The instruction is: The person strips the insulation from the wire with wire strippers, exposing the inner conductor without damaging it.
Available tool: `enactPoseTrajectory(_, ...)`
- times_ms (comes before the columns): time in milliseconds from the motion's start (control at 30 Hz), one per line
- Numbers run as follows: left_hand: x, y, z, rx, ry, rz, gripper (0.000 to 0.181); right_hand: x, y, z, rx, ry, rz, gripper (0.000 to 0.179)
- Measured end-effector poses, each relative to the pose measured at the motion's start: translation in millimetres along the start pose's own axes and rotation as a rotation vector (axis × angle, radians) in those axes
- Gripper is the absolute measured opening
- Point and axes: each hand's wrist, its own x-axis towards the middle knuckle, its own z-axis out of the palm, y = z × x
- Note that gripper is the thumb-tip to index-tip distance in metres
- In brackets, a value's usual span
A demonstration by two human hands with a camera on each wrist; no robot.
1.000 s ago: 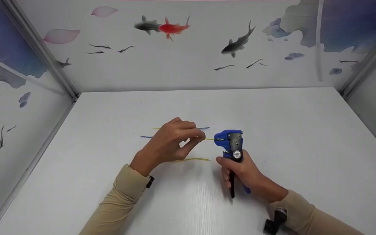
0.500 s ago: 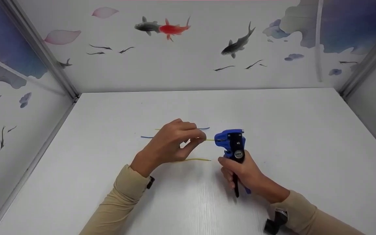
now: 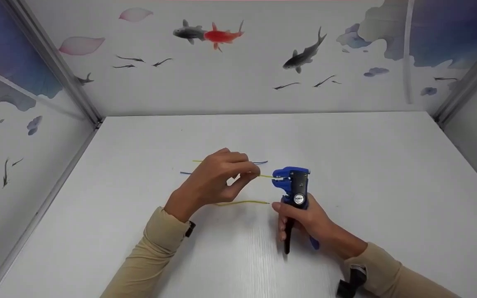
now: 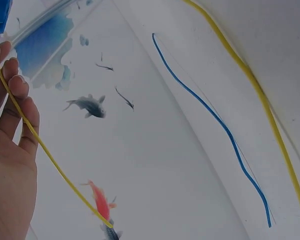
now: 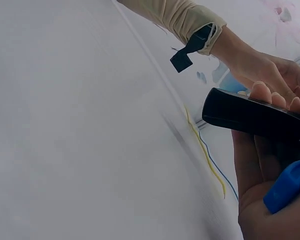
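Observation:
In the head view my left hand (image 3: 215, 178) pinches a thin yellow wire (image 3: 266, 176) between thumb and fingertips. The wire's tail (image 4: 65, 177) hangs free past the palm in the left wrist view. My right hand (image 3: 315, 219) grips a blue and black wire stripper (image 3: 298, 186) by its handles. The stripper's jaws stand apart, and the wire's front end reaches into their mouth. Below the left hand, another yellow wire (image 3: 242, 202) lies on the table. A blue wire (image 4: 210, 107) lies on the table too, its middle hidden by the left hand in the head view.
The white table (image 3: 367, 165) bears the loose wires. A white back wall (image 3: 238, 87) printed with fish stands behind it, with side panels left and right. Dark wrist mounts (image 3: 351, 281) sit at the sleeves.
The stripper's jaws, together half a second ago, now stand apart, and its black handle has swung left. The left hand keeps its pinch on the yellow wire, almost in place.

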Motion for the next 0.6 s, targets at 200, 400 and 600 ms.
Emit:
enactPoseTrajectory(200,0.0,-0.8,-1.5,0.001,-0.005,-0.004,0.01,0.3,0.5,-1.6,-0.029,0.027,0.003,0.03)
enactPoseTrajectory(400,0.4,-0.7,-0.8,-0.001,-0.008,-0.008,0.011,-0.4,0.5,-2.1,-0.052,0.049,0.01,0.035)
enactPoseTrajectory(600,-0.6,-0.2,-0.4,-0.007,-0.007,-0.009,0.011,-0.7,-0.6,0.3,-0.105,0.062,0.015,0.041)
